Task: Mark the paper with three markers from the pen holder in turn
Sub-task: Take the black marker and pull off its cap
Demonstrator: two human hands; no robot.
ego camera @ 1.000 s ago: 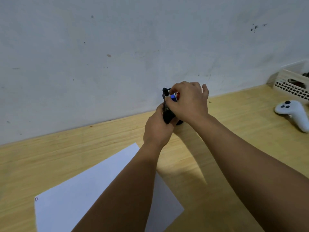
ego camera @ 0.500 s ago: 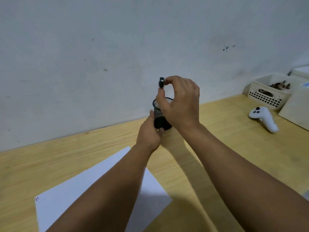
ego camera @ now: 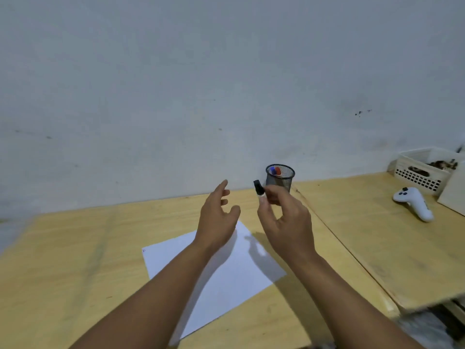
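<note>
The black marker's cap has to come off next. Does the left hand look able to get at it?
Probably yes. The left hand is open and empty, beside the black marker, whose capped end sticks up clear above the right hand fingers; nothing lies between them.

Black mesh pen holder (ego camera: pixel 281 181) with blue and red caps; white paper (ego camera: pixel 226 273); black-capped marker (ego camera: pixel 259 188).
</note>
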